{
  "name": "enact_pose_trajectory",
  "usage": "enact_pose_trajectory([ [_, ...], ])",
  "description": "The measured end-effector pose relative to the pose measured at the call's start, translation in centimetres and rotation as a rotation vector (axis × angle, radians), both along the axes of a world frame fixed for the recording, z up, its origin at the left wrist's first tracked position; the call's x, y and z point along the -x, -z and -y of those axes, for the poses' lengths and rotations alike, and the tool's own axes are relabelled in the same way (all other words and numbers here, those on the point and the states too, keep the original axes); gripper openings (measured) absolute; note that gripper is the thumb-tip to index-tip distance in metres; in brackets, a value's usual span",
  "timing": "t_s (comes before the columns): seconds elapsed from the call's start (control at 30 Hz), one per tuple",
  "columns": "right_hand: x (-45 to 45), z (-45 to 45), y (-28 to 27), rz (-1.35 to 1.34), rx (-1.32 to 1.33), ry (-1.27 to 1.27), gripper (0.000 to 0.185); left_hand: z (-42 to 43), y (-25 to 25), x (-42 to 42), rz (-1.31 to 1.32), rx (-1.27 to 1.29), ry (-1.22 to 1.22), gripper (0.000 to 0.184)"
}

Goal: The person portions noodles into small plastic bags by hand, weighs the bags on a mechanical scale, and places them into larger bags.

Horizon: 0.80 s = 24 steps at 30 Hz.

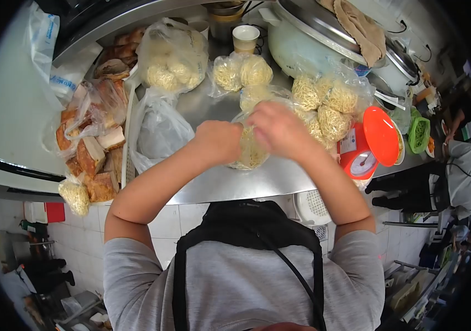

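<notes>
A clear plastic bag of pale noodles sits at the middle of the steel table, between my two hands. My left hand is closed in a fist at the bag's left side, gripping its gathered plastic. Over the bag's top, my right hand curls with its fingers pinched at the plastic; it is a little blurred. The bag's mouth is mostly hidden by my fingers. Just behind lies another small bag of noodles. To the left rests a crumpled, translucent plastic bag.
Several bagged noodle bundles lie right, beside a red scale. A large bag of noodles and a paper cup stand behind. Browned meat chunks fill the left side. A big lidded pot is at back right. People stand far right.
</notes>
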State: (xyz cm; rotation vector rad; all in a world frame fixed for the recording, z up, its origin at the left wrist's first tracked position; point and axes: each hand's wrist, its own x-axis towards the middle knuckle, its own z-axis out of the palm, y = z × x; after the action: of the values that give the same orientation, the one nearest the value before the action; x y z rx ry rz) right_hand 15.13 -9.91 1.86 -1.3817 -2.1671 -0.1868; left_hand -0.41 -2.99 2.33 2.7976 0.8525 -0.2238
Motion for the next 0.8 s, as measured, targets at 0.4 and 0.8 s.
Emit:
enact_pose_trajectory([
  [0.4, 3.0, -0.9, 6.9, 0.540, 1.053, 0.098, 0.038, -0.4, 6.5, -0.6, -0.390, 0.055, 0.173, 0.022],
  [0.8, -1.1, 1.9, 1.6, 0.620, 0.602, 0.164, 0.013, -2.5, 0.7, 1.2, -0.174, 0.034, 0.171, 0.016],
])
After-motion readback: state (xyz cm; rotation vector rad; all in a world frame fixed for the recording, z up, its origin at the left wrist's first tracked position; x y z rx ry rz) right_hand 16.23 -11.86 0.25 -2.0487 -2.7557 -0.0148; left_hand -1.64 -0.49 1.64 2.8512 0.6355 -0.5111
